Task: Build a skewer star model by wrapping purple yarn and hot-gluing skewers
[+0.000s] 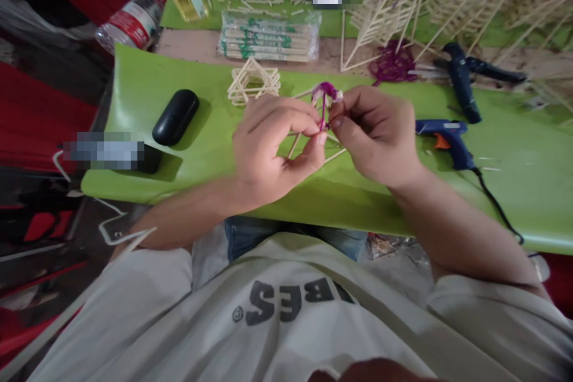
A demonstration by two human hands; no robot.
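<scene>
A: Where is your thread (323,112)?

B: Right at your fingertips, rising taut to a purple-and-white tuft (326,91) just above them.

A: And how do your hands stand?

B: Your left hand (275,149) pinches the thread's lower end between thumb and forefinger. Your right hand (380,131) has its fingers narrowed to a pinch just beside, seemingly on the same thread; the exact grip is too small to tell.

A: What would help you here?

B: Probably make the left pinch your anchor and let the right work in small, even pulls. Tugging hard could skew the tuft.

A: What should your elbows and wrists mind?

B: Sticks (335,157) lie on the surface (215,110) below your fingers, so brushing down could shift them. A star (253,82) of sticks sits just beyond your left fingers. The glue gun (447,131) is right of your right fingers, the yarn (394,64) beyond them; the case (176,117) rests well left.
</scene>
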